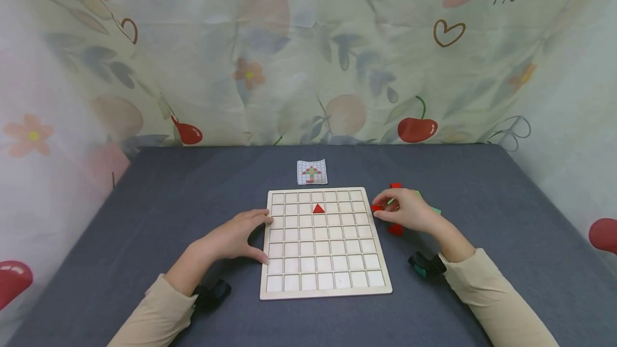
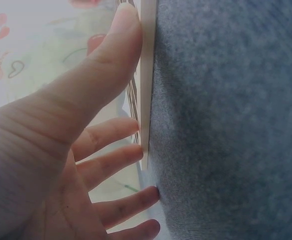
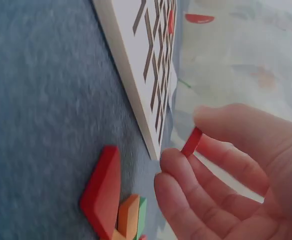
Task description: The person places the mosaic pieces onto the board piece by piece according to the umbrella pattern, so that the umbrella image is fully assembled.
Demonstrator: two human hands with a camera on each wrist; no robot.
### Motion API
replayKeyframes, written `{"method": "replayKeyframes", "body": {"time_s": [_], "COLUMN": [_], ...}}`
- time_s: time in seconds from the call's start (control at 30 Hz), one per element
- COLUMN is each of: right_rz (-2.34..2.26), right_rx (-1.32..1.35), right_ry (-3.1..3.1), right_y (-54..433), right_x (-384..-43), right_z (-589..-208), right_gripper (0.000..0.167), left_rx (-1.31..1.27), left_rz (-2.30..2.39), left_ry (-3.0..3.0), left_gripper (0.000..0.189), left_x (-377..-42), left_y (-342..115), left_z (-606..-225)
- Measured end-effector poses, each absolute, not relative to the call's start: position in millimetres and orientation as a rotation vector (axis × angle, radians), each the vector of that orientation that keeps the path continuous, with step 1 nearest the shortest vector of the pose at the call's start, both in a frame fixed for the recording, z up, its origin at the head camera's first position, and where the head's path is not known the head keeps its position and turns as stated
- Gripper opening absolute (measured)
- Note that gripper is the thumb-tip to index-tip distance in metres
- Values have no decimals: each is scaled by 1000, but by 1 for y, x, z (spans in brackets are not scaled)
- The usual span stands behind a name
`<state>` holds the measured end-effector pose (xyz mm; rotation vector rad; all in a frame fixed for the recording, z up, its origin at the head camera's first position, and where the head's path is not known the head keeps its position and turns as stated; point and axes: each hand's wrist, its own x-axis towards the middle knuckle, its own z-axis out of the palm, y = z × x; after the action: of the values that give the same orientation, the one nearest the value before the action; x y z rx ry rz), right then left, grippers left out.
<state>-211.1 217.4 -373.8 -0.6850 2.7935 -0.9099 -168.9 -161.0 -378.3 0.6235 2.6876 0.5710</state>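
Note:
A pale wooden grid board point(image 1: 325, 296) lies flat on the dark cloth. One red triangle point(image 1: 318, 209) sits in a cell of its second row from the far edge. My left hand point(image 1: 230, 237) touches the board's left edge, with thumb and fingers spread apart. In the left wrist view the thumb and two fingertips of this left hand point(image 2: 60, 120) meet the rim. Just off the board's right edge, my right hand point(image 1: 409, 210) pinches a small red block point(image 3: 192, 143) between thumb and fingers; part of the block is hidden by them.
Under and around the right hand lie loose blocks: a red one point(image 3: 104, 192), an orange one point(image 3: 128, 215) and a green one point(image 3: 142, 216), partly covered in the head view. A small printed pattern card point(image 1: 312, 172) lies beyond the board. A patterned curtain point(image 1: 308, 68) hangs behind the table.

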Motion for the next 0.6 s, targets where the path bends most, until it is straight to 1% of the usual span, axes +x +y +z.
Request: {"method": "replayKeyframes", "body": {"time_s": [0.2, 0.6], "right_rz": [-993, -1190], "right_rx": [-724, -669], "right_ry": [2745, 2633], "right_y": [210, 197], "right_x": [-209, -209], "right_z": [-375, -378], "right_gripper": [21, 23], "left_rx": [628, 629], "left_rz": [575, 569], "left_ry": [2689, 2693], "left_gripper": [85, 85], "left_x": [-169, -168], "left_y": [-161, -162], "left_z": [-379, -380]}}
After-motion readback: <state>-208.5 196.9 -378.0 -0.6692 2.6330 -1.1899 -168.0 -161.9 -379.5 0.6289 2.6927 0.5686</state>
